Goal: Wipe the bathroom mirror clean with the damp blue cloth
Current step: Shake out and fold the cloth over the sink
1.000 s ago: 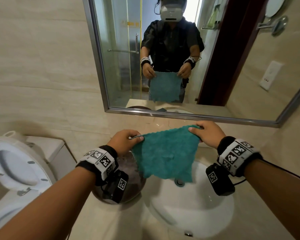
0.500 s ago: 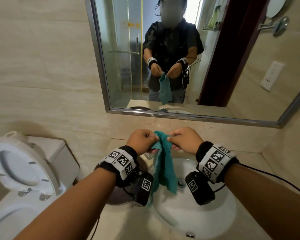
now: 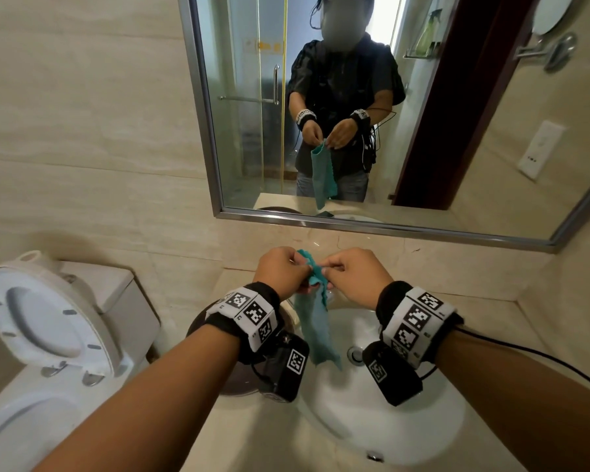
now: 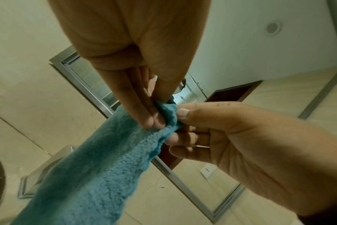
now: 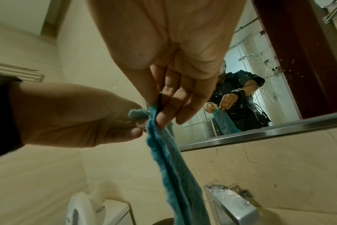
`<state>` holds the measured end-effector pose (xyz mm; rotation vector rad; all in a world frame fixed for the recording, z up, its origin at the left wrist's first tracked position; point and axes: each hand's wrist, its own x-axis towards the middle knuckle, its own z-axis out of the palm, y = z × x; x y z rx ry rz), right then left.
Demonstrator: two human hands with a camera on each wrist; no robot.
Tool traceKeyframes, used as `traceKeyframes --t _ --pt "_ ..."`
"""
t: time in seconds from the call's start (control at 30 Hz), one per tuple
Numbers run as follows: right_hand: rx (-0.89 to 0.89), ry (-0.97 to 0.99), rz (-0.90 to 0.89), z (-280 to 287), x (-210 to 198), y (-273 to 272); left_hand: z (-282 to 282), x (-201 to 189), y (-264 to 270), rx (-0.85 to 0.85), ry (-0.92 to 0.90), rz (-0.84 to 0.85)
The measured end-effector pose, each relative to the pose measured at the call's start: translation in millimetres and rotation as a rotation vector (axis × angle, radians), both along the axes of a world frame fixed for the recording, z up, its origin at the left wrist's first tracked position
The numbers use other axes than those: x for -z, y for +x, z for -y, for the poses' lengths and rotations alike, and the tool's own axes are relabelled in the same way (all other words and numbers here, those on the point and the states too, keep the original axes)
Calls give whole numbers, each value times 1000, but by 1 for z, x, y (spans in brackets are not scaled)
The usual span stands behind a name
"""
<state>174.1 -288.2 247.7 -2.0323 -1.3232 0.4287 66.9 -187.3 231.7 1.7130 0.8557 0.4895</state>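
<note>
Low in the frame, left hand [image 3: 280, 272] and right hand [image 3: 353, 275] each pinch the blue cloth's [image 3: 315, 330] top edge together, grip narrow, apparently folding it into a wiping pad

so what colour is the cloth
Teal blue; the cloth shows best in the left wrist view.

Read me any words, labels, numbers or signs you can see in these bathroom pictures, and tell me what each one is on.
No text here can be read.
Wristbands: black-and-white square code markers only, no letters.
Yellow sign on the shower glass, seen in the mirror: too blurred to read.
Wall socket plate: small marks, too small to read.
Spray bottle in the reflection: no legible label.
</note>
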Motion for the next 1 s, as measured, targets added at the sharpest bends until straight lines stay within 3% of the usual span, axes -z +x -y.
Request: traceKeyframes --t 0.17,0.4,0.5,0.63,0.77,0.93,1.0 --pt "-34 -34 -81 0 3 -6 -3 -4 -5 13 -26 7" --pt "20 90 -77 0 7 7 -6 -1 -20 91 20 16" --pt "28 136 -165 1 -3 14 -15 12 -27 78 63 -80" --pt "13 167 -376 2 -20 19 -14 26 -26 182 -5 -272" --pt "8 138 -477 1 -29 23 -6 28 -15 269 -164 -69" --pt "188 53 -302 2 -24 35 -4 23 -15 294 -229 61" --pt "245 -12 -494 3 -20 36 -3 18 -18 284 -230 83"
